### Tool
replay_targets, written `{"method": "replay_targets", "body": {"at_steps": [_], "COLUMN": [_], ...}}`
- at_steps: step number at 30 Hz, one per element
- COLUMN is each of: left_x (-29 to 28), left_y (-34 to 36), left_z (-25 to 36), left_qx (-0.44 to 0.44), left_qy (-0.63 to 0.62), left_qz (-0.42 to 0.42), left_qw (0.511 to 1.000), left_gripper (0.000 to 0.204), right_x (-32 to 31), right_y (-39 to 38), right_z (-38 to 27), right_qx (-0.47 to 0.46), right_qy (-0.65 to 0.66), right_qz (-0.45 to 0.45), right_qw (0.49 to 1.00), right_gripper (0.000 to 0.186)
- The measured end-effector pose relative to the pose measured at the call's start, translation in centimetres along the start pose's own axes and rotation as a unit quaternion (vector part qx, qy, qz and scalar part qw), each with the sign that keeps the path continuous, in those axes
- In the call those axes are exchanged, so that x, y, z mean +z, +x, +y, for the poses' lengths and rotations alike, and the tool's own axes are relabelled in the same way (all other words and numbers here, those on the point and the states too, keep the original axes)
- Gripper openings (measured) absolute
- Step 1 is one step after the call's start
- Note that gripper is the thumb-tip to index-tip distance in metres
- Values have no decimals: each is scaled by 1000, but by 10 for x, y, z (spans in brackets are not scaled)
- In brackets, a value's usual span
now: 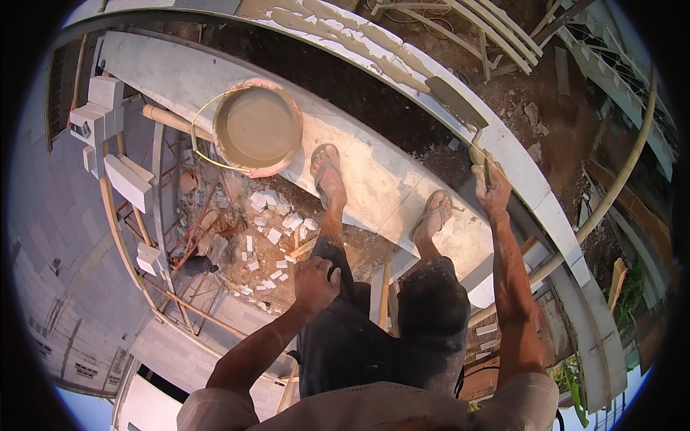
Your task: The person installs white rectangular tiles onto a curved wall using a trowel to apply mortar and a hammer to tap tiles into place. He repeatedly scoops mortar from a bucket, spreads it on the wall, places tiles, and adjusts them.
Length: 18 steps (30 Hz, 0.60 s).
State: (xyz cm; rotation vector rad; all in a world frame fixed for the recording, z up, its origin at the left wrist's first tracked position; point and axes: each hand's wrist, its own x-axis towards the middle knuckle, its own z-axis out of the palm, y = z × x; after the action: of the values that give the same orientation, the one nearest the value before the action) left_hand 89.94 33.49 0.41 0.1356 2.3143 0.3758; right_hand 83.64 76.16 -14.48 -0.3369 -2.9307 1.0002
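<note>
My right hand [493,188] is closed round the handle of a trowel [456,102]. The trowel's flat grey blade lies along the top of a pale block wall [535,183]. Wet mortar [345,36] is spread in ridges on the wall top, ending near the blade. My left hand [316,284] is closed in front of my left knee; a small black thing shows at its fingers, too hidden to name. Left of my feet stands a round bucket [294,108] of smooth grey mortar, its yellowish handle [195,133] hanging down on the left side.
I stand in sandals on a narrow pale platform [359,183], raised above ground strewn with broken white blocks [273,235]. A dark gap separates platform and wall. Wooden poles [111,208] and loose blocks [129,179] are at left; timber [496,29] lies beyond the wall.
</note>
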Motion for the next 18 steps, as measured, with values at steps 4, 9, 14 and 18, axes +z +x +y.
{"method": "replay_targets", "body": {"at_steps": [4, 9, 14, 18], "left_x": [-2, 4, 9, 7], "left_y": [2, -2, -6, -8], "left_z": [-4, -7, -16, -22], "left_qx": [-31, -39, -30, -81], "left_qy": [-31, -56, -75, -119], "left_qz": [-29, -8, 40, 45], "left_qw": [999, 998, 996, 989], "left_gripper": [24, 23, 22, 22], "right_x": [14, 48, 184, 274], "right_y": [17, 27, 53, 89], "right_z": [-29, -94, -212, -303], "right_qx": [-19, -78, -184, -123], "right_qy": [-90, 27, -19, -116], "right_qz": [-9, -26, -181, -374], "right_qw": [996, 996, 966, 912], "right_gripper": [44, 45, 49, 37]}}
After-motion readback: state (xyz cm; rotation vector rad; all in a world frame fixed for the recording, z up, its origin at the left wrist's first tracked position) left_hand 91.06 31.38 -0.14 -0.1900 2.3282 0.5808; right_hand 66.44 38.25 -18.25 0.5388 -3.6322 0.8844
